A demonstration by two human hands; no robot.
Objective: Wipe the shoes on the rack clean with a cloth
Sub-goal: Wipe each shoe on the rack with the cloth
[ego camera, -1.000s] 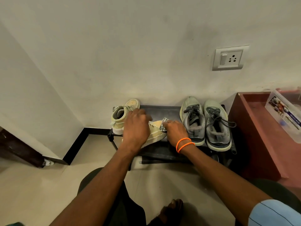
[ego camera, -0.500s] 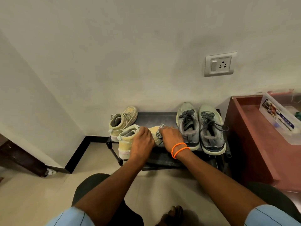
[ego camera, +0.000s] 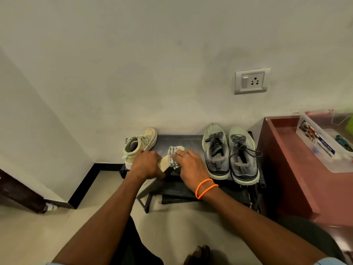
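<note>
**Squarely on the cream shoe: both hands at work on the rack**

Centrally, a striped cloth (ego camera: pixel 173 156) lies over the toe of a cream shoe (ego camera: pixel 165 165) that sits tipped on the black rack (ego camera: pixel 179 140), its pale sole edge turned toward the camera. The right hand (ego camera: pixel 191 166) reaches in from the lower right, palm down, with fingers fairly straight and pressed onto the cloth; its grip is apart, flat on the fabric rather than curled round it. Two orange bands (ego camera: pixel 205 188) circle that wrist. The left hand (ego camera: pixel 146 166) comes in from the lower left, knuckles up, fingers curled over the heel end of the same shoe, so its grip is clamped on the cream shoe.

Four shoes are in view. A second cream shoe (ego camera: pixel 139 144) stands upright just behind the left hand, at the rack's left end. Two grey shoes (ego camera: pixel 230 153) stand side by side at the right end, toes to the wall, laces loose, near the right hand but apart from it.

Beside the rack on the right stands a reddish-brown table (ego camera: pixel 286 169) carrying one clear plastic box (ego camera: pixel 324 142). One wall socket (ego camera: pixel 251 80) is mounted above the grey pair.
</note>
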